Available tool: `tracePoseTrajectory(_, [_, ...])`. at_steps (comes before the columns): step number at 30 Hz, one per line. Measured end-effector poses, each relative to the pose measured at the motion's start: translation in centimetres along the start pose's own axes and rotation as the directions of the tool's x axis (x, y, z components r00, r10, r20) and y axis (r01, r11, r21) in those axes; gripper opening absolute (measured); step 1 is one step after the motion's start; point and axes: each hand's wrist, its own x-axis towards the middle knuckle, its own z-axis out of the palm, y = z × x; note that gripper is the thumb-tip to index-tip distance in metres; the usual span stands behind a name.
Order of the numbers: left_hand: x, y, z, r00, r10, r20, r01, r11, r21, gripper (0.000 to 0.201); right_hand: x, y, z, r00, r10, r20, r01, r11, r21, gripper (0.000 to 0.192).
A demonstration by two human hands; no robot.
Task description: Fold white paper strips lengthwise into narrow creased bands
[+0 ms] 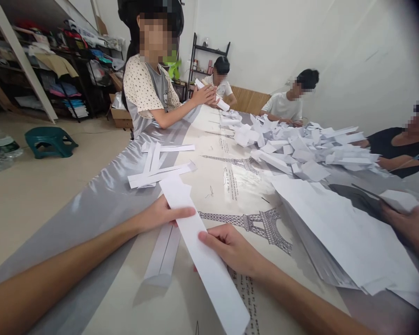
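Observation:
A long folded strip of white paper slants across the middle, held above the table by both my hands. My left hand pinches its upper left edge, thumb lying on top. On the right edge, my right hand grips the same strip between thumb and curled fingers. Beneath it lies another folded paper strip with a crease or gap along its length. Beyond my left hand, several folded strips lie crossed over each other. My fingers under the paper are partly hidden.
A stack of white paper sheets lies at the right, with a large heap of folded papers behind it. The tablecloth shows printed towers. Several people sit or stand around the table, handling paper. A green stool stands on the floor.

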Motion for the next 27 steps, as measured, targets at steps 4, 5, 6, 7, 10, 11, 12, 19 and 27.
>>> tracePoseTrajectory(4, [-0.3,0.6,0.3,0.999,-0.034,0.017,0.033,0.999,0.024,0.034,0.1,0.4,0.0,0.999,0.023,-0.024,-0.024,1.000,-0.013,0.050])
tracePoseTrajectory(5, [-0.2,0.5,0.2,0.999,-0.031,-0.011,0.031,0.999,0.009,0.034,0.1,0.4,-0.1,0.999,0.031,-0.017,-0.031,1.000,0.003,0.049])
tracePoseTrajectory(6, [-0.2,0.5,0.2,0.999,-0.021,-0.046,0.020,1.000,-0.014,0.035,0.2,0.4,-0.2,0.999,0.041,-0.003,-0.041,0.999,0.023,0.049])
tracePoseTrajectory(7, [-0.1,0.4,0.1,0.997,-0.004,-0.080,0.000,0.999,-0.040,0.036,0.2,0.3,-0.3,0.999,0.050,0.013,-0.051,0.998,0.042,0.049])
tracePoseTrajectory(10, [0.3,0.0,-0.1,0.989,0.057,-0.135,-0.072,0.992,-0.106,0.041,0.3,0.2,-0.5,0.999,0.033,0.015,-0.033,0.999,0.018,0.050])
tracePoseTrajectory(11, [0.3,0.0,-0.1,0.988,0.062,-0.141,-0.078,0.991,-0.112,0.041,0.3,0.2,-0.6,1.000,0.008,-0.002,-0.008,1.000,-0.024,0.052])
tracePoseTrajectory(12, [0.3,-0.1,-0.1,0.989,0.052,-0.140,-0.068,0.992,-0.109,0.039,0.3,0.3,-0.6,1.000,-0.022,-0.019,0.021,0.997,-0.071,0.054])
tracePoseTrajectory(19, [0.1,0.0,-0.3,0.997,0.001,-0.074,-0.004,0.999,-0.043,0.036,0.4,0.6,-0.7,0.997,-0.075,-0.005,0.073,0.986,-0.151,0.055])
tracePoseTrajectory(27, [0.7,-0.4,-0.5,0.993,0.031,-0.112,-0.050,0.985,-0.167,0.045,0.4,0.7,-1.0,0.997,-0.070,0.040,0.075,0.988,-0.137,0.060])
